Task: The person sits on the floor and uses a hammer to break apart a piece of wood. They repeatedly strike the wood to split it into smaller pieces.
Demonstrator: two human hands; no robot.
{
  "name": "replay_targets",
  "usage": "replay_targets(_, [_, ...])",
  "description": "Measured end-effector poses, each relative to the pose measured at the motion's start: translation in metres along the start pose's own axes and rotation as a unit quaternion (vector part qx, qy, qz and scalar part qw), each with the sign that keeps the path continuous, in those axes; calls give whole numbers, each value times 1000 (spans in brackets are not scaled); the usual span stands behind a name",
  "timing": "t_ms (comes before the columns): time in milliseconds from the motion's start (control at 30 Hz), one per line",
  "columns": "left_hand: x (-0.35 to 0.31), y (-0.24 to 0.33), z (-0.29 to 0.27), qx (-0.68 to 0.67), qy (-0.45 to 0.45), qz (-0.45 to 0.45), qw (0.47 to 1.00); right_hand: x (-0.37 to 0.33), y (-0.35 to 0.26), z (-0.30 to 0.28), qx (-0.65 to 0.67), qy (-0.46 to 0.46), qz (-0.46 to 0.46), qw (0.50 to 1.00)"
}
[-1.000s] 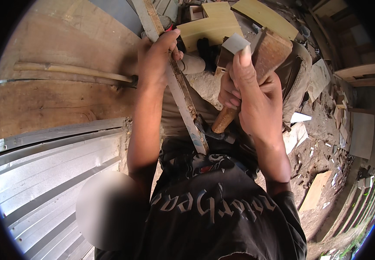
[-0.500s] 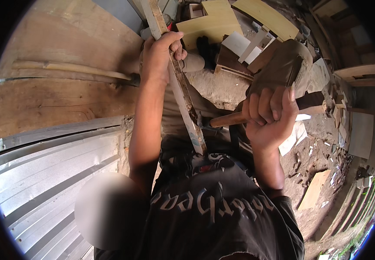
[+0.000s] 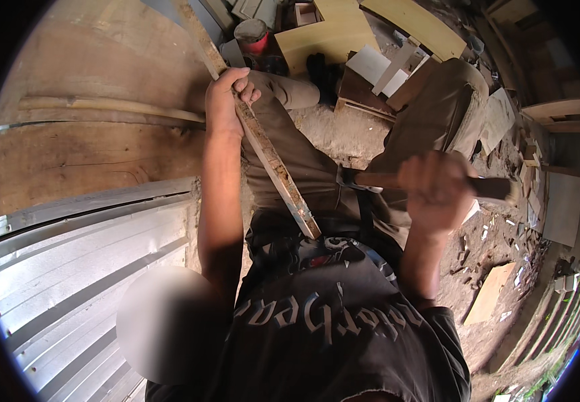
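A long, narrow wooden strip (image 3: 271, 157) slants across my lap, its near end against my dark shirt and its far end running out past the upper edge. My left hand (image 3: 228, 107) is closed around its upper part. In my right hand (image 3: 436, 193), slightly blurred by motion, is the wooden handle of a hammer (image 3: 378, 179). The hammer's dark metal head points left, over my thigh, and stands apart from the strip. Behind my right fist the butt of the handle sticks out to the right.
Large wooden boards (image 3: 95, 157) and corrugated metal sheeting (image 3: 102, 261) stand along the left. Yellowish panels (image 3: 330, 40) and a red bucket (image 3: 253, 39) lie beyond my knees. Wood scraps (image 3: 491, 291) litter the ground at right, near a grey panel (image 3: 562, 208).
The hammer has drawn back to the right, away from the strip. My left hand has shifted left, and the strip's far end has swung left with it, exposing the red bucket.
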State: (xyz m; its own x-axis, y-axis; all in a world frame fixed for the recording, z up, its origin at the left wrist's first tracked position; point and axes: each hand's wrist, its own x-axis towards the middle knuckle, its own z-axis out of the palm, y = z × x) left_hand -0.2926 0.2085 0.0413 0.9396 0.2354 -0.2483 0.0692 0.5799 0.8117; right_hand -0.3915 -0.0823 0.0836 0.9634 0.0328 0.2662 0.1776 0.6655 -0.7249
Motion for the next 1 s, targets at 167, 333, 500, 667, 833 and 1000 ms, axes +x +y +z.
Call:
replay_targets(167, [-8,10,31,59,-14,12,998,9,9,40,-243,-44,54,967])
replay_targets(333, [-8,7,43,106,-33,37,993,15,6,74,-202,-77,24,976])
replay_targets(500, [-7,6,51,110,-43,40,992,23,5,89,-238,-99,-28,966])
replay_targets(667, [-4,5,53,97,-52,19,994,24,2,67,-101,-7,51,994])
replay_targets(833, [0,0,34,27,-64,-7,998,25,5,40,93,100,88,987])
replay_targets(1000, [3,-1,18,-9,-68,-18,997,35,-1,-5,357,49,90,929])
